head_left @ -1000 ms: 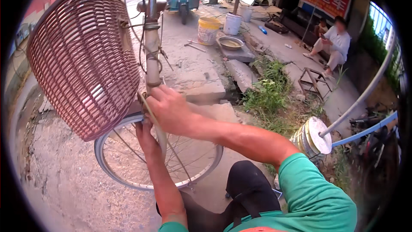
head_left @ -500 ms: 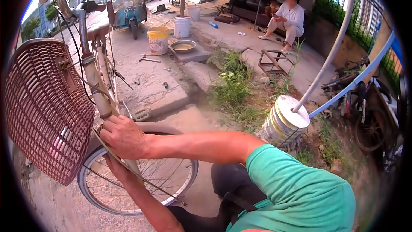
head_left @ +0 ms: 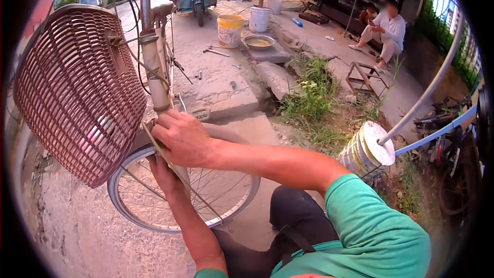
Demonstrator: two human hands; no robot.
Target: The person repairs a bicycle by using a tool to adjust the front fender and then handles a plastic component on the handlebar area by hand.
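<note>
In the head view, a pale bicycle with a worn metal front tube (head_left: 153, 72) stands before the person, left of the middle. Its brown woven basket (head_left: 77, 92) is at the front, leaning forward, and its spoked front wheel with a pale rim (head_left: 136, 222) sits below. The right hand (head_left: 181, 136) has its fingers curled closed at the foot of the tube, around the upper end of a thin, dull metal rod (head_left: 198, 195); what exactly it grips is covered by the hand. The left hand (head_left: 165, 175) is just beneath, fingers reaching up behind the rod beside the wheel; whether they are closed on anything I cannot tell.

As for progress, the basket and wheel look to be in place, so the main parts seem assembled. The joint under the hands appears unfinished, since both hands are busy there. Whether the rod is fastened at either end does not show. A long metal tool (head_left: 216, 52) and small dark metal pieces (head_left: 233, 85) lie on the concrete beyond, out of either hand.
</note>
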